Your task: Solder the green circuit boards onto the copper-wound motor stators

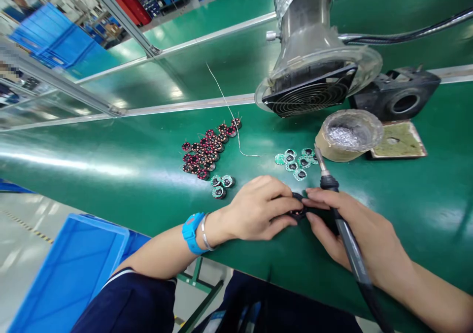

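Observation:
My left hand (264, 207) grips a small black round part (297, 206) with copper-coloured bits showing in its middle. Fingertips of my right hand (364, 234) meet the same part from the other side. A soldering iron (347, 239) lies in my right hand, its metal tip pointing up and away toward a cup of silvery bits (349, 133). Just beyond my hands is a group of small green circuit discs (300, 174). Left of them, several copper-wound coils (203, 153) sit in rows, with a few green-topped coils (219, 192) in front. My fingers partly cover the black part.
A fume extractor hood (314, 77) hangs over the bench's far side. Behind the cup are a black iron holder (402, 96) and a sponge tray (397, 141). Thin solder wire (231, 111) curves down to the green bench top (148, 150). A blue crate (74, 274) stands at lower left.

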The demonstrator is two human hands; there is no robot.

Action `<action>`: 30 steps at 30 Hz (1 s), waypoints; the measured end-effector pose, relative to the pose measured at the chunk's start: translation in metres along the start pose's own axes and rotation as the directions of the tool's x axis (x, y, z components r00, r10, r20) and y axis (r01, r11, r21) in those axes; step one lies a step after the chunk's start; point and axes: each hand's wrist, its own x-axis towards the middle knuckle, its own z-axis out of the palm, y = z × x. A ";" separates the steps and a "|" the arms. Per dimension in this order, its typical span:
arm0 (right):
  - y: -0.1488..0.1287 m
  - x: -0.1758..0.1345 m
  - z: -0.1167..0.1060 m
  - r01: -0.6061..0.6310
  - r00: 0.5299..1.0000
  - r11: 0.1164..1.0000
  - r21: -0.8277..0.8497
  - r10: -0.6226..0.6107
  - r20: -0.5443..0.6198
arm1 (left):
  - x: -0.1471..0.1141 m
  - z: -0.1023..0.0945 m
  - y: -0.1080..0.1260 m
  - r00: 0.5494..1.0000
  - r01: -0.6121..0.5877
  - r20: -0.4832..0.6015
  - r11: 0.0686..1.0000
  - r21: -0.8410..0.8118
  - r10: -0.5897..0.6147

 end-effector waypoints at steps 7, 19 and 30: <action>0.000 0.001 0.001 -0.017 1.000 0.998 0.052 0.018 -0.018 | 0.000 -0.009 -0.002 0.998 -0.068 -0.014 0.963 -0.260 0.067; 0.000 -0.002 0.000 -0.032 0.998 0.999 0.043 0.034 -0.051 | 0.044 0.004 -0.033 0.813 0.500 0.149 0.805 0.319 -0.563; -0.017 0.013 -0.004 0.059 0.979 0.998 -0.008 -0.059 -0.195 | 0.002 -0.005 -0.010 0.948 -0.183 -0.239 0.975 0.124 0.208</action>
